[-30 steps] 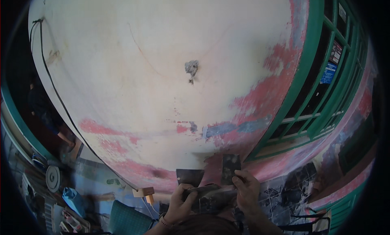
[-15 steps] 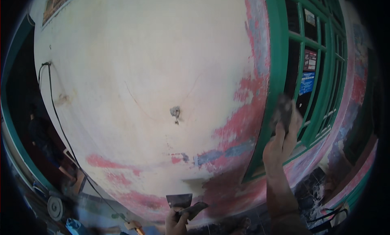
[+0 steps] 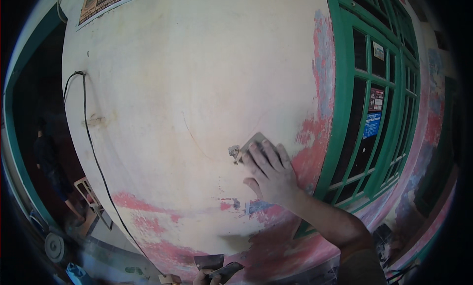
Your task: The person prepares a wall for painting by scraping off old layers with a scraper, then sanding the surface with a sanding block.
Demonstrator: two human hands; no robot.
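Note:
My right hand (image 3: 272,175) presses a flat grey putty scraper (image 3: 255,138) against the cream wall (image 3: 157,73), its fingers laid over the blade. The scraper's edge is beside a small rough grey hole (image 3: 233,151) in the plaster. At the lower edge, my left hand (image 3: 203,277) is closed on a dark rectangular scraper blade (image 3: 209,261). A second dark, curved piece (image 3: 229,270) sticks out from the same hand to the right; its kind is unclear. The left hand's lower part is cut off by the frame.
A green barred window (image 3: 362,122) stands on the right, bordered by peeling red and grey paint (image 3: 310,152). A black cable (image 3: 93,152) hangs down the wall's left side. Beyond it, a person (image 3: 51,161) stands in a dark doorway near a chair (image 3: 88,196).
My right hand has swung left from in front of the window to the wall and now lays the scraper by the hole. The view has shifted; my left hand appears lower.

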